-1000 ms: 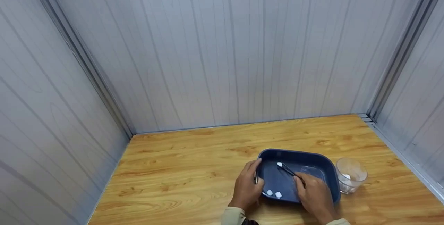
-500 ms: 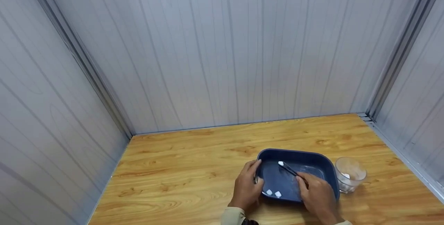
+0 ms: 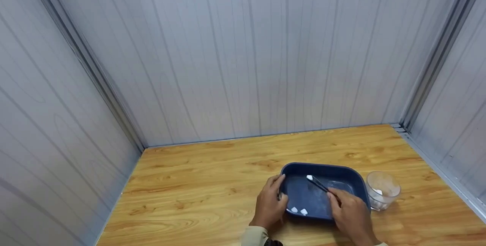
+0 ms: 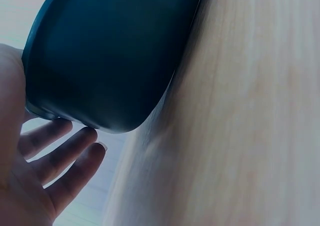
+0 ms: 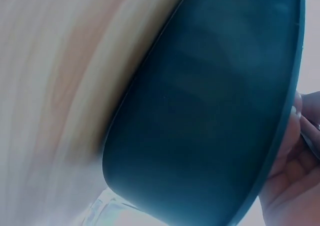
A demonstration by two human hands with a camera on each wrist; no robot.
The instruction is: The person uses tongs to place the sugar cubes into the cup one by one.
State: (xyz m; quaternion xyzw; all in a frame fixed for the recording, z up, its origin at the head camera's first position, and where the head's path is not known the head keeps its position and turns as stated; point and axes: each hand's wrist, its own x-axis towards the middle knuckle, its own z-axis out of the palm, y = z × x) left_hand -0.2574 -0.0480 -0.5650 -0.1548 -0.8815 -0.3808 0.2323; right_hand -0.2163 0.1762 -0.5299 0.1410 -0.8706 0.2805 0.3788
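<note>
A dark blue rectangular tray (image 3: 303, 193) with raised walls stands on the table in the head view. My left hand (image 3: 269, 204) holds its left end, with the fingertips (image 4: 85, 136) against the outer wall in the left wrist view. Over the tray's right half, my right hand (image 3: 351, 215) pinches black tweezers (image 3: 318, 183). At the tweezers' tip is a small white piece (image 3: 310, 177), above the tray floor. Two similar white pieces (image 3: 303, 211) lie in the near left corner of the tray. The right wrist view shows mostly the tray's outer wall (image 5: 200, 116).
Just right of the tray stands a clear cup (image 3: 383, 191) with white pieces inside. The wood-grain table (image 3: 197, 185) stretches out to the left. Light panelled walls (image 3: 228, 56) enclose the back and sides.
My right hand has shifted slightly right and away from me, carrying the white piece in the tweezers. The left hand keeps its place on the tray.
</note>
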